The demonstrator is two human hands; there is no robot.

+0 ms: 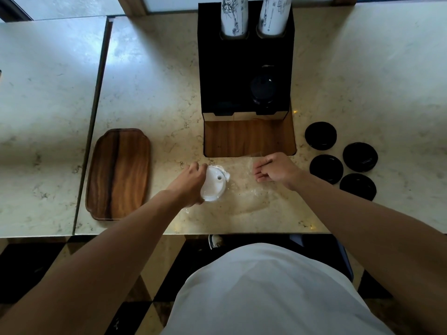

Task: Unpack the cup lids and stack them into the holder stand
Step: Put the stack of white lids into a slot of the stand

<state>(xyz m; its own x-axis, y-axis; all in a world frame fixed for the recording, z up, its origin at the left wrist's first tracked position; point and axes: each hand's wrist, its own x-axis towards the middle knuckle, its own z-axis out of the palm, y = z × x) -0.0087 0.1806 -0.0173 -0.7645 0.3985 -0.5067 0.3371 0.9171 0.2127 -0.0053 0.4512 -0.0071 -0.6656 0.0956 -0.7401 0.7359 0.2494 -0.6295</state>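
Observation:
My left hand (191,182) grips a stack of white cup lids (214,183) lying on the marble counter, still inside a clear plastic bag (244,189). My right hand (273,169) pinches the open end of that bag, to the right of the lids. Straight behind stands the black holder stand (244,59) with a wooden base (249,139). Black lids (263,89) sit in its right slot; the left slot looks dark and I cannot tell its contents.
Several loose black lids (320,135) lie on the counter right of the stand. A wooden tray (118,174) lies at the left. Two stacks of printed paper cups (233,15) rise from the stand's back. The counter edge (193,234) is close to my body.

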